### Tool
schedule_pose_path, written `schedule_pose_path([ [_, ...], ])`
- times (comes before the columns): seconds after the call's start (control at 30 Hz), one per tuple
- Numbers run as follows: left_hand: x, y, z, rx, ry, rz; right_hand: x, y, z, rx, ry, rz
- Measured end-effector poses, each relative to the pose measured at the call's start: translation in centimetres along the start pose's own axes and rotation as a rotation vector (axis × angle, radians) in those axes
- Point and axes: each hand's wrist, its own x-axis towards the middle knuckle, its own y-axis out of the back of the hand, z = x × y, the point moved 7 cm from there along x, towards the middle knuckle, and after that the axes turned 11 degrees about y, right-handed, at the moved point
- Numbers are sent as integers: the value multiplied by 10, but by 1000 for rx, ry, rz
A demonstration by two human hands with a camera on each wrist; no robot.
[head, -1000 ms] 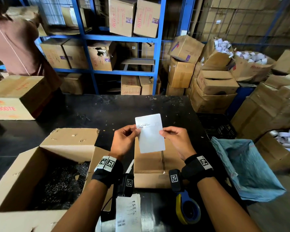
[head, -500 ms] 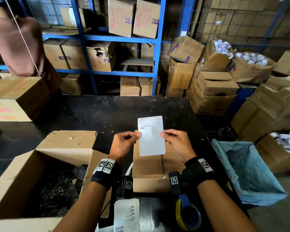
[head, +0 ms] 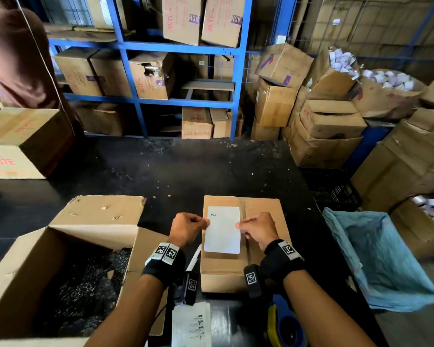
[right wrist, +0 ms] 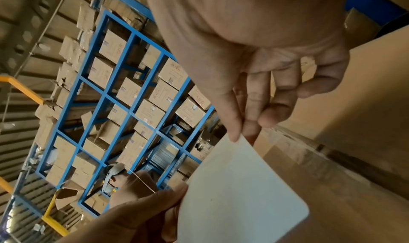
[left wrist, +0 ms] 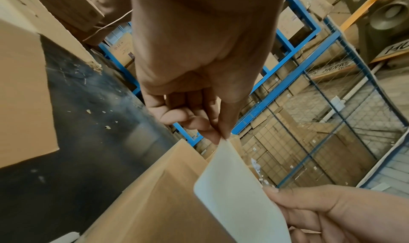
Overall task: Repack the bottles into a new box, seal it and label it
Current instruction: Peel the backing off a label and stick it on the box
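Left of centre, an open box (head: 60, 259) flanks the sealed box (head: 261, 214). Both hands, left hand (head: 186, 230) and right hand (head: 259, 229), pinch the label (head: 222, 232), now lowered onto it.

1. 2 hands: left (head: 186, 227), right (head: 258, 230).
2. 1 white label (head: 223, 230).
3. 1 taped box (head: 261, 211) under the label.
4. 1 open box (head: 23, 276).
5. 1 tape dispenser (head: 285, 326).
6. 1 blue sack (head: 376, 256).
7. 1 printed sheet (head: 191, 325) at the near edge.
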Motion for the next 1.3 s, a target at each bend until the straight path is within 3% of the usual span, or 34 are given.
schedule_pose_path([
  [0.37,26,-13,-25,48,162,-14,25,-20,21,-185,-105,-10],
  [1.1,37,-17,-30,184,169,-22,34,-25,34,-202,-132,-13],
  [1.3,35,-18,-28,246,160,30,33,-26,33,-221,-130,-15],
])
